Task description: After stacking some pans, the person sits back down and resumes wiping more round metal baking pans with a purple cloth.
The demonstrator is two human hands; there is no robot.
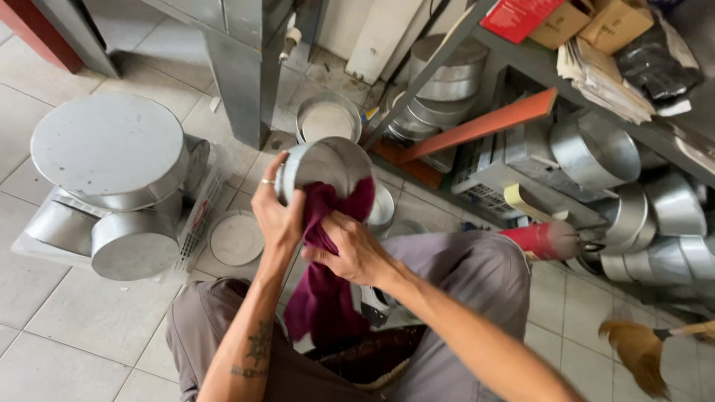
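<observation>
Showing a tiled floor (59, 350) crowded with round metal pans, we note a large stack (112, 156) at left and more on the shelf (618, 171) at right. Above our lap, our left hand (277, 216) clasps the rim of a tilted metal pan (328, 165), while our right hand (356, 249) clamps a maroon cloth (324, 290) against it.

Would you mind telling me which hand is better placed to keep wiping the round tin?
The right hand: it already bunches the maroon cloth against the metal tin, while the left hand has its grip around the tin's rim, steadying it.
</observation>
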